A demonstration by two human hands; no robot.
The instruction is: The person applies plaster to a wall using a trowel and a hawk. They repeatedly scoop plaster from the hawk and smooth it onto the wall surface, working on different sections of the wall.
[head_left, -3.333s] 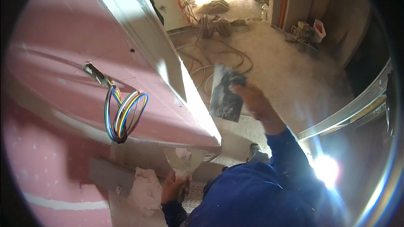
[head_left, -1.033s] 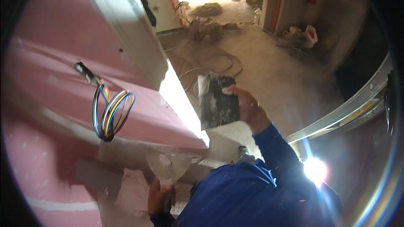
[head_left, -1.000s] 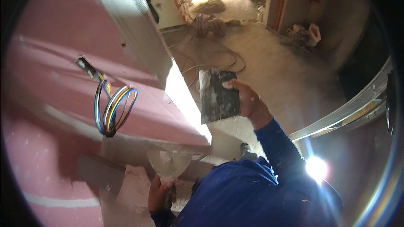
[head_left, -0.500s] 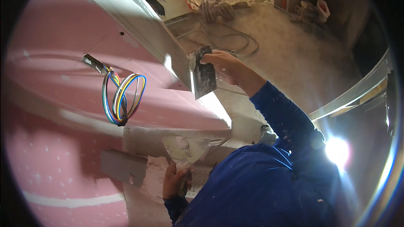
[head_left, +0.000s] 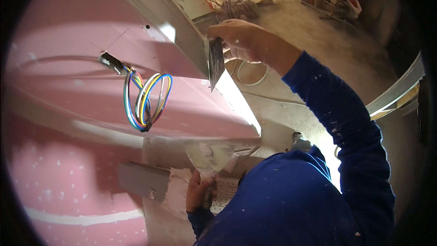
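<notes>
My right hand [head_left: 252, 43] grips a dark, smeared flat scraper blade [head_left: 216, 64], seen nearly edge-on. The blade meets or lies very close to the edge of a pale strip [head_left: 184, 41] along the pink wallboard [head_left: 177, 102]; contact is unclear. Lower down, my left hand [head_left: 200, 191] is closed around the handle of a wide putty knife [head_left: 209, 157]. Lumps of pale compound sit on its fan-shaped blade, which points away from me. Most of the handle is hidden by my fingers.
A looped bundle of coloured wires [head_left: 145, 102] hangs from a cutout in the wallboard. Beside my left hand is a grey board [head_left: 143, 181] with a compound-smeared end. Cables and cloths [head_left: 239, 7] lie on the dusty floor [head_left: 314, 41]. A bright lamp glares behind my right arm.
My right hand has moved farther up along the strip's edge, and its blade has turned more edge-on. The left hand keeps its hold on the putty knife. The whole view has shifted slightly.
</notes>
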